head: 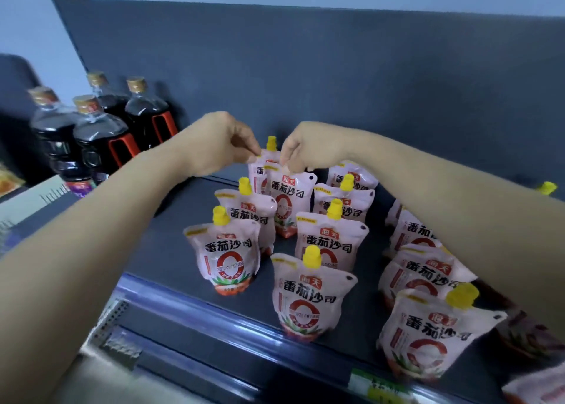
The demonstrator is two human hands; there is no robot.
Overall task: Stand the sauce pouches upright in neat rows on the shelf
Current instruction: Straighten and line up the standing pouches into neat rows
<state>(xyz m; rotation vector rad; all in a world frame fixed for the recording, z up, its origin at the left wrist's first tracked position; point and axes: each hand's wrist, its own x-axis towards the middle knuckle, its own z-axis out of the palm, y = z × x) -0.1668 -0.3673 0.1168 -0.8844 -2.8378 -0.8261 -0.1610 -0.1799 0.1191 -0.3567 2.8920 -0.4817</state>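
Several pink sauce pouches with yellow caps stand upright in rows on the dark shelf [159, 251]. My left hand [220, 141] pinches the top left corner of the rearmost pouch [260, 168] in the left rows. My right hand [305, 147] grips the top of the pouch just in front of it [290, 199]. Other pouches stand at the front left [226, 257], front middle [308, 299] and front right [425, 333]. My right forearm hides part of the right row.
Several dark sauce bottles [97, 141] with red handles stand at the left of the shelf. The dark back panel [336, 82] rises behind the pouches. A blue price rail [214, 315] runs along the shelf's front edge. Another pouch [538, 388] pokes in at the bottom right.
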